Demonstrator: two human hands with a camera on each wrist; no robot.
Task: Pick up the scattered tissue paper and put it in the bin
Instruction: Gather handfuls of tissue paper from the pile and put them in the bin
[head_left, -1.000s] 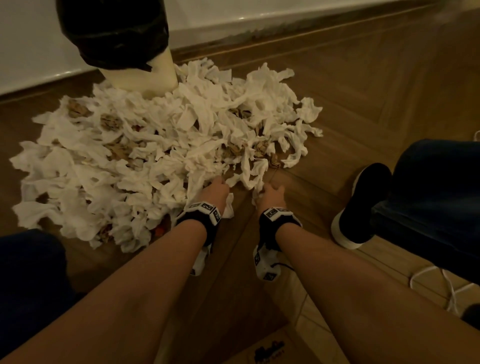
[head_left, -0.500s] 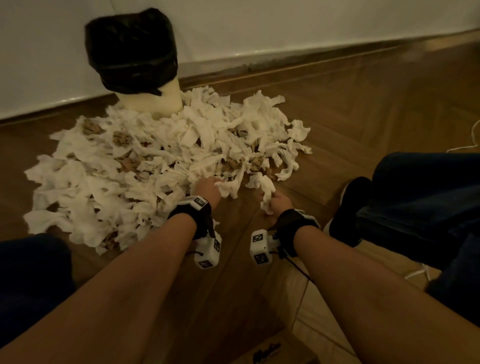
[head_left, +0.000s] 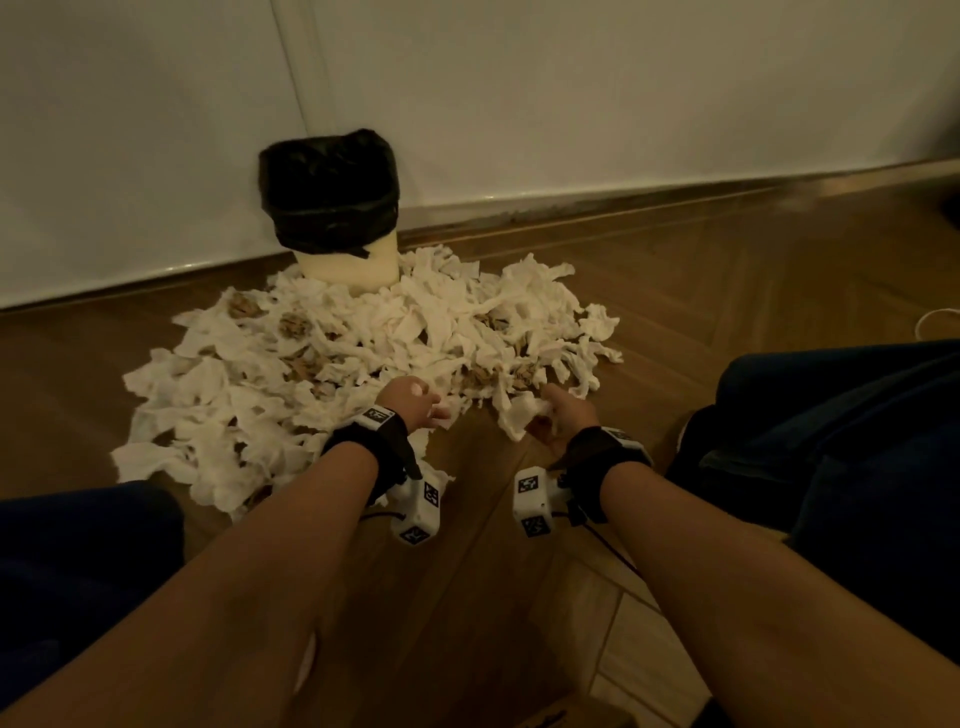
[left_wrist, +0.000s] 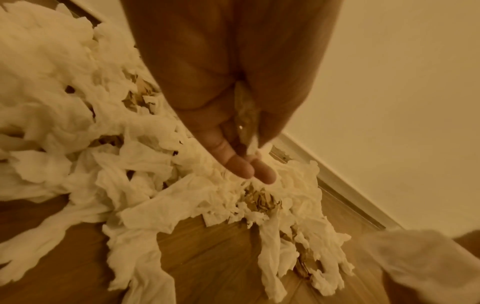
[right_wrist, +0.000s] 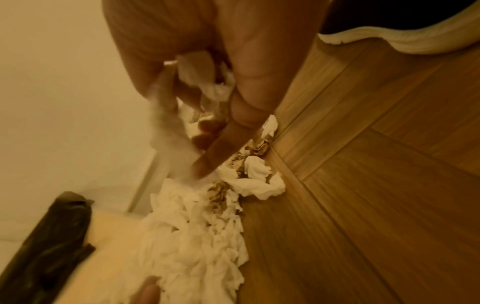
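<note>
A wide pile of white tissue paper (head_left: 363, 358) mixed with brown crumpled bits covers the wooden floor in front of the bin (head_left: 345, 265), a cream tub lined with a black bag (head_left: 330, 192). My left hand (head_left: 413, 402) hovers at the pile's near edge. In the left wrist view my left hand (left_wrist: 257, 160) pinches a thin strip of tissue (left_wrist: 246, 117) between thumb and nearly straight fingers. My right hand (head_left: 563, 415) is just right of it, fingers curled round a bunch of tissue (head_left: 519, 415). The right wrist view shows my right hand (right_wrist: 207, 123) gripping that tissue (right_wrist: 205, 76).
The bin stands against a white wall with a skirting board (head_left: 675, 197). My knees in dark trousers (head_left: 831, 441) flank the pile, with a black shoe (head_left: 685, 441) at the right. A white cable (head_left: 930, 322) lies far right. Bare floor (head_left: 467, 571) lies between my arms.
My view has tilted up, so the whole bin now shows. Both hands have drawn back and up from the pile's edge, and the right one has pulled a piece of tissue free.
</note>
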